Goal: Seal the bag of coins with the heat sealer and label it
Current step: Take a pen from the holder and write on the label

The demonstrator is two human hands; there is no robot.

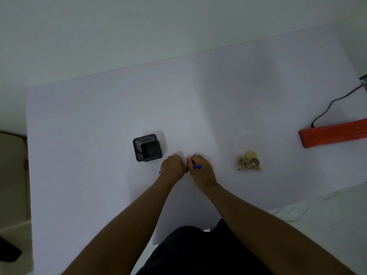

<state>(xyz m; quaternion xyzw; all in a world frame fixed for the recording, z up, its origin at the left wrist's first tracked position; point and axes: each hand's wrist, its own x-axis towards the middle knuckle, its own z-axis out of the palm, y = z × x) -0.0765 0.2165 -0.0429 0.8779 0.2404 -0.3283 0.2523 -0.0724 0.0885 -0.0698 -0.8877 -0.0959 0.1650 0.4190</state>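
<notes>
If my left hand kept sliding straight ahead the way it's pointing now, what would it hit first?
Probably nothing on the table. The left hand points up and slightly right, and that line passes right of the black mesh pen holder over bare white tabletop to the far edge; depth is uncertain.

Your white surface (99,120) carries a black mesh holder (147,147) near its centre, a clear bag of coins (249,155) toward three o'clock of that, and an orange heat sealer (333,134) with its black cord (335,104) at the far three o'clock edge.
</notes>
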